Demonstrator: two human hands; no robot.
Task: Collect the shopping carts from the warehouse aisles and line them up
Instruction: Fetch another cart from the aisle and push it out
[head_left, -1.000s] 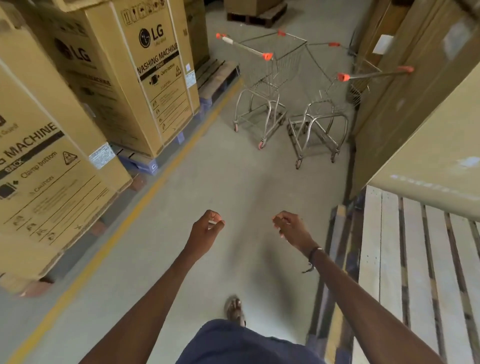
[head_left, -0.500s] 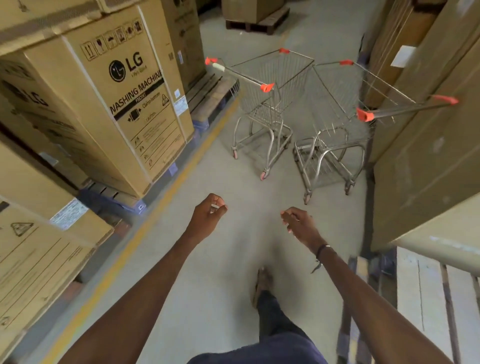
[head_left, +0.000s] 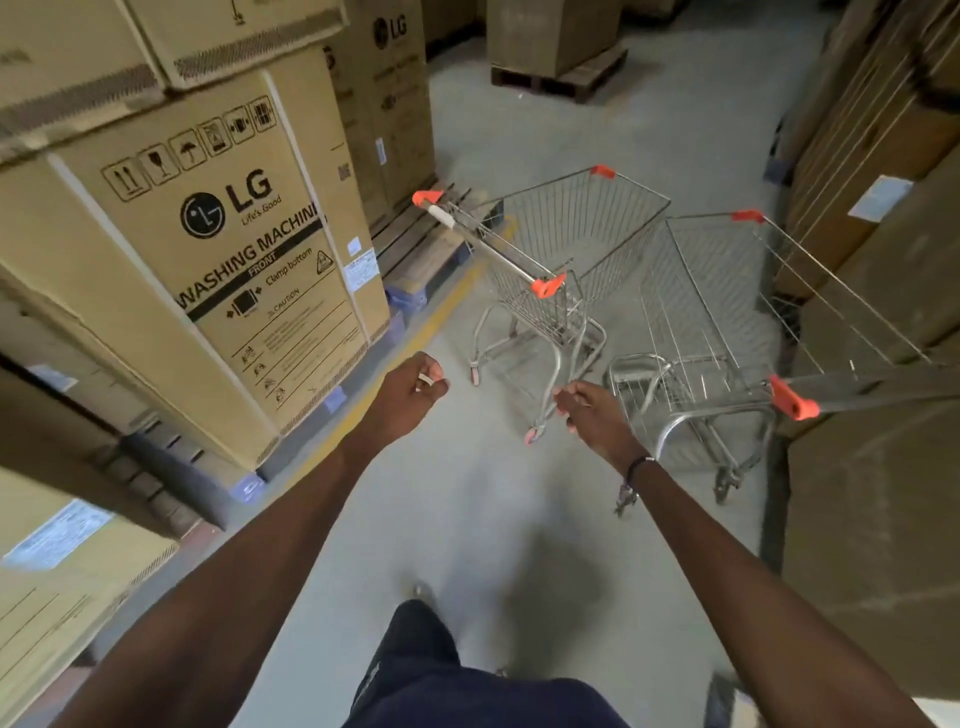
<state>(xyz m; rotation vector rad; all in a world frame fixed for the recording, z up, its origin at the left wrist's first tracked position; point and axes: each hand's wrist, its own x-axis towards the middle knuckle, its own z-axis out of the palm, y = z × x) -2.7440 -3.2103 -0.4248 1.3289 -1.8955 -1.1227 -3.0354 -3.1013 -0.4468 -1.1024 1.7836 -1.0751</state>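
1. Left hand (head_left: 413, 387): fingers loosely curled, holding nothing, short of the left cart (head_left: 550, 270).
2. Right hand (head_left: 597, 410): fingers relaxed, empty, between both carts.
3. Right cart (head_left: 727, 312): beside the left cart, against cardboard boxes (head_left: 883, 291).
4. Washing-machine carton (head_left: 249, 270): left of the aisle.

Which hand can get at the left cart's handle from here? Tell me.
Probably the right hand: it hangs nearest the left cart's handle, with only open air between. Neither hand touches it yet; the left hand also looks unobstructed.
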